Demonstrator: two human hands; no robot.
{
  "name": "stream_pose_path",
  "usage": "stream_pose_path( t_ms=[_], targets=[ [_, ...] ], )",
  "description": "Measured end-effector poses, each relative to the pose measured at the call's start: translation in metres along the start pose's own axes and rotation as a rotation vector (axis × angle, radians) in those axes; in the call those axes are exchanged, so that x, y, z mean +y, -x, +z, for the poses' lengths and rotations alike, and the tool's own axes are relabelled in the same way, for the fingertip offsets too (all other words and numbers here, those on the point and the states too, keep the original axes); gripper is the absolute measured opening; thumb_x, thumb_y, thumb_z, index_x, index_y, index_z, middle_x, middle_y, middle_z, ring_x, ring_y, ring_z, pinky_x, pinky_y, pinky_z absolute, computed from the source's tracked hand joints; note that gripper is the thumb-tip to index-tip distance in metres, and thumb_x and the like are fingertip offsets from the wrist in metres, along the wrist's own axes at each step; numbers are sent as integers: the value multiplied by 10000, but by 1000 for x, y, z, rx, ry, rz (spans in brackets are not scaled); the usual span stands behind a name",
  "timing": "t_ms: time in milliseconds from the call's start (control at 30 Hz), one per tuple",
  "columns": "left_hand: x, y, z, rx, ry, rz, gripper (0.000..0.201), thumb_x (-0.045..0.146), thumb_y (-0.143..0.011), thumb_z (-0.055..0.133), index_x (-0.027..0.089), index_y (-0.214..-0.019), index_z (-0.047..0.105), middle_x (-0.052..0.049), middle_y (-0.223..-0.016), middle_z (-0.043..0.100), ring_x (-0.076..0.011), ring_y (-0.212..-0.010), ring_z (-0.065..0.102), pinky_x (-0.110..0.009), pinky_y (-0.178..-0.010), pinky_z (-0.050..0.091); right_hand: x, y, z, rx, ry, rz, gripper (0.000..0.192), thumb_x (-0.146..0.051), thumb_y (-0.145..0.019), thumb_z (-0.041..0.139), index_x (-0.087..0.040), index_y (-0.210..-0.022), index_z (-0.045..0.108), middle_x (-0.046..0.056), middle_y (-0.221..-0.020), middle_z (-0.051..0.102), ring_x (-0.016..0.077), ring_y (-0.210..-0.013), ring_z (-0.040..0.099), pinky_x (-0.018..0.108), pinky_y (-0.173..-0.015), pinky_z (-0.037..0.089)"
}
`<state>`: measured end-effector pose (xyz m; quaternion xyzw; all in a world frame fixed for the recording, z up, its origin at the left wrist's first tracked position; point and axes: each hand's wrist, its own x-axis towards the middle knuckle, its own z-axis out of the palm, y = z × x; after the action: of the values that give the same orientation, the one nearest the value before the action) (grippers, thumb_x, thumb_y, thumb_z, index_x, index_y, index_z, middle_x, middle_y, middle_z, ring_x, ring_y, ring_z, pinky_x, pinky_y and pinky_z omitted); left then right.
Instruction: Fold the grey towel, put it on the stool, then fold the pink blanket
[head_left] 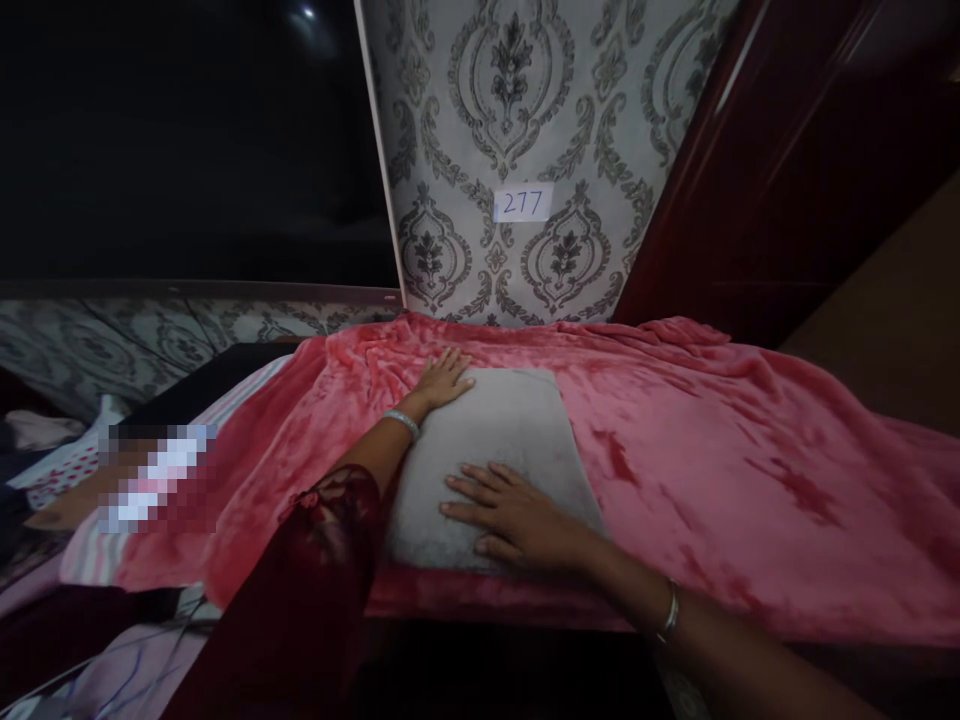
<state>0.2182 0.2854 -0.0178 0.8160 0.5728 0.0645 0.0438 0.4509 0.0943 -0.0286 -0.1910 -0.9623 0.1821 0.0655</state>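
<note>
Grey rectangular cushion [491, 465], one only, lies flat on a pink plush blanket [712, 440] spread over the bed, close to the bed's near edge and left of its middle. Its long axis runs from the near edge toward the far edge at the wall, the far end looking narrower. Two hands press on it, both open and flat, gripping nothing. Left hand [444, 381], fingers spread, rests on the cushion's far left corner, partly on the blanket. Right hand [510, 515] lies palm down on the cushion's near end, fingers pointing left. Each wrist carries one silver bangle [402, 420]. One white paper label [523, 203] marked 277 sits on the patterned grey wallpaper [517, 120] beyond the far edge.
</note>
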Motion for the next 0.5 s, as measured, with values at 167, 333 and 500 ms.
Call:
stream_pose_path(
  t_ms=[167,333,500],
  targets=[
    [13,76,-9,-46,115,228,593,531,-1032,303,253,-1536,441,-74,-1680,270,-253,-1576,134,-538,-1261,79,-1,0,-4,8,-22,-2,589,-518,-1038,450,-302,-1580,369,51,-1671,256,249,-1559,148,541,-1250,117],
    [27,154,-9,-120,298,369,594,558,-1046,201,320,-1534,441,-15,-1646,359,-203,-1567,181,-496,-1270,89,-21,-19,0,9,-16,-146,596,-487,-1032,484,-275,-1579,380,72,-1631,359,235,-1538,221,494,-1263,81],
    [26,173,16,-92,275,356,614,553,-1044,175,306,-1566,384,-23,-1678,277,-217,-1579,124,-531,-1271,26,-36,-30,23,-9,83,-221,641,-462,-1021,521,-310,-1606,308,52,-1655,312,245,-1548,183,489,-1268,33]
  ],
)
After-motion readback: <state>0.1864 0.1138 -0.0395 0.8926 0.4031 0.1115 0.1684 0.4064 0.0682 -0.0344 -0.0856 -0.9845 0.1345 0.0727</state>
